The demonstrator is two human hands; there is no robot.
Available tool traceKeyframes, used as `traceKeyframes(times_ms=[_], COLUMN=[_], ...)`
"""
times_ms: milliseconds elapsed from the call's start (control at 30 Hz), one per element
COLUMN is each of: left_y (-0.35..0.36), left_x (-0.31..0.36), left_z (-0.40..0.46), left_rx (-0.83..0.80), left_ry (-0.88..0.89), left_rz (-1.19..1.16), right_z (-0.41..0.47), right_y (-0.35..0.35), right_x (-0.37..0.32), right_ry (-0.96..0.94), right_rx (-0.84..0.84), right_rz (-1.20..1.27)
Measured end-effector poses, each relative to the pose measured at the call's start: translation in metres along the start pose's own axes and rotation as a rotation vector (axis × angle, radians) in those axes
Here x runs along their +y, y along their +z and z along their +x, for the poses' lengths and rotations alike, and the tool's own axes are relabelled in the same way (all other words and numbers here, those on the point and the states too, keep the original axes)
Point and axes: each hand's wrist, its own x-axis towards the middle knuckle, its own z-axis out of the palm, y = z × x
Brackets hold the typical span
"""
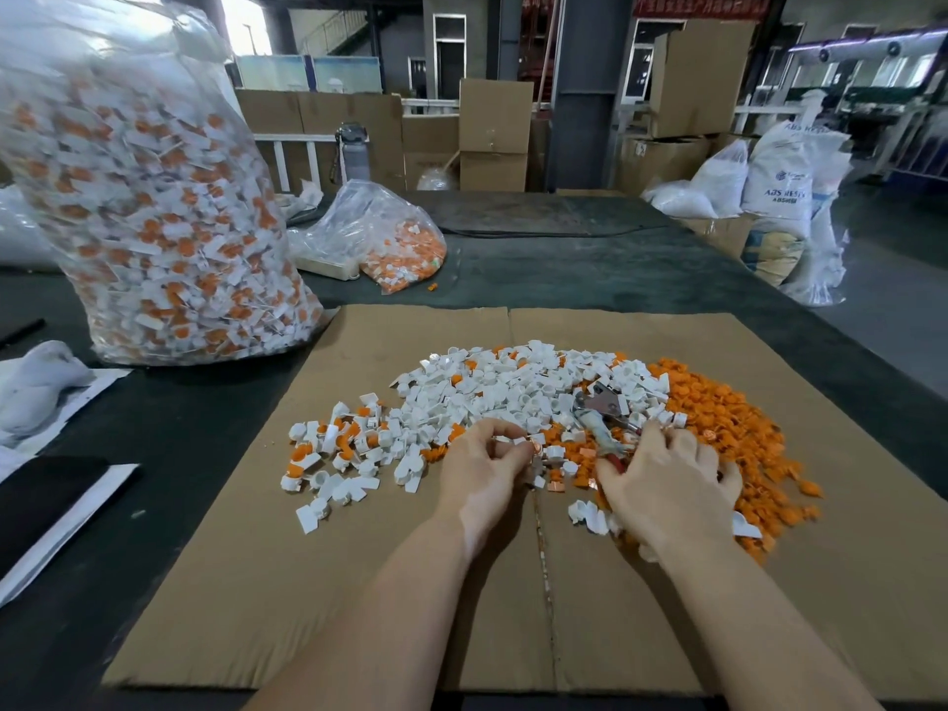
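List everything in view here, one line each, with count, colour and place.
cardboard sheet: one, brown, on the table under the heaps
white pieces: one heap, white, middle of the sheet
orange pieces: one heap, orange, right of the white
metal tool: one, silver with red handle, among the pieces
big bag: one, clear, white-and-orange parts inside, far left
small bag: one, clear, behind the sheet
bottle: one, grey, behind the small bag
boxes: several, brown, at the back
sacks: several, white, far right
table: one, dark, under the sheet and bags
left hand: one, pinches a small piece
right hand: one, on the orange pieces beside the tool
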Motion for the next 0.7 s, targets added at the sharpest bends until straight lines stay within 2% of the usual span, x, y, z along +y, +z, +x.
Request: traceKeyframes(times_ms=[100,233,333,567,700], left_y=[0.001,0.0,0.0,-0.001,-0.002], left_x=[0.002,0.004,0.006,0.008,0.009], left_z=[0.0,0.0,0.0,0.002,0.004], left_rx=[0.002,-0.004,-0.005,0.002,0.018], left_ry=[-0.009,-0.045,-0.058,-0.098,-0.134], left_rz=[-0.029,-0.12,-0.178,-0.281,-0.341], right_z=[0.006,0.012,0.016,0.014,0.011], right_y=[0.0,-0.001,0.0,-0.006,-0.023], right_x=[0.001,-0.003,-0.004,-0.003,-0.006], right_ry=[0.001,0.043,0.071,0.006,-0.125], right_rx=[-0.113,-0.145,-0.127,0.012,-0.003], right_rz=[-0.039,-0.056,-0.049,-0.039,0.098])
